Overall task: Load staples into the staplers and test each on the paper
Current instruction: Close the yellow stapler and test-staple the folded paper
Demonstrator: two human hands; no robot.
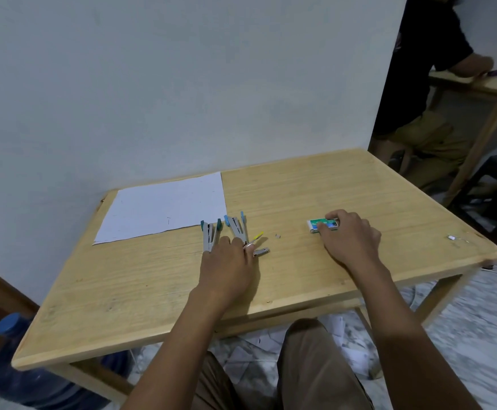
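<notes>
While the left hand (226,258) lies flat on the counter (152,291), fingers loose against the opened staplers (210,236), the right hand (349,241) reaches forward. It pinches the green staple box (315,224)

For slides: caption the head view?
Left hand on grey metal staplers beside white paper sheet; right hand grips green staple box.

No wording can be read. The staple box (319,225), right of centre on the table (300,184), carries green-and-blue print too blurred to make out; the paper (164,205), far left, shows only tiny marks.
</notes>
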